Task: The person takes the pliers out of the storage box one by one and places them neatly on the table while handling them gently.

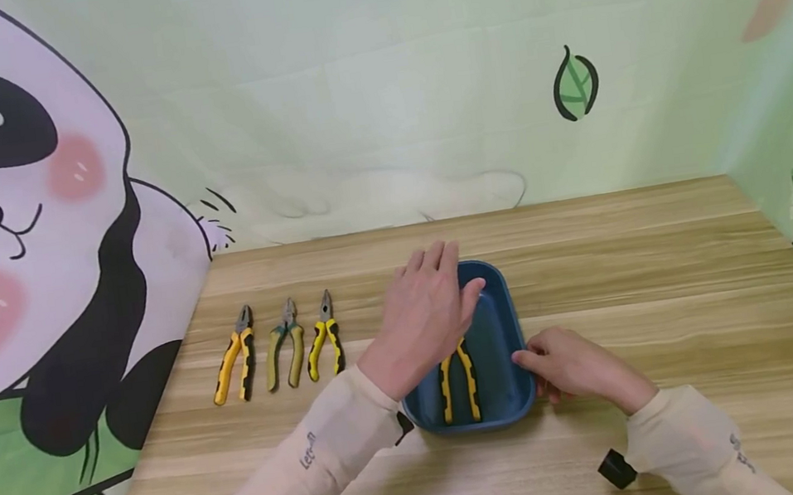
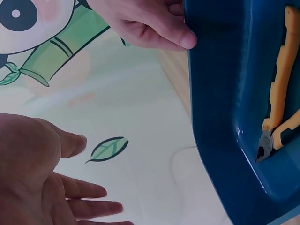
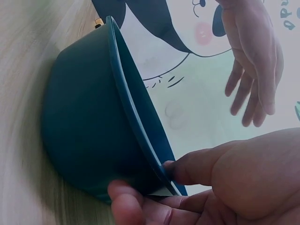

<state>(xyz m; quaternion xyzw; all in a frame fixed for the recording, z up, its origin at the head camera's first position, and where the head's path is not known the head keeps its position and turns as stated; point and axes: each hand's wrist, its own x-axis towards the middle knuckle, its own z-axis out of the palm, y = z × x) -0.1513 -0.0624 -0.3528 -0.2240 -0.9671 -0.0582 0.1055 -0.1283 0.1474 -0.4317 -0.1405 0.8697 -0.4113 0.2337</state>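
A deep blue plastic tray (image 1: 503,355) stands on the wooden table, and a pair of pliers (image 2: 280,86) with yellow-and-black handles lies inside it. My right hand (image 1: 573,360) pinches the tray's right rim, thumb on the inside and fingers against the outer wall, as the right wrist view shows. Above the tray's left side hovers my left hand (image 1: 423,307), fingers extended and holding nothing; in the head view it covers the heads of those pliers. The left wrist view shows their grey jaws pointing towards the tray's far end.
Left of the tray, three more pliers lie in a row: orange-and-black pliers (image 1: 229,370), olive-handled pliers (image 1: 272,356) and yellow-and-black pliers (image 1: 317,348). A cloth backdrop (image 1: 424,110) with a printed panda and leaves hangs behind the wooden table (image 1: 672,286).
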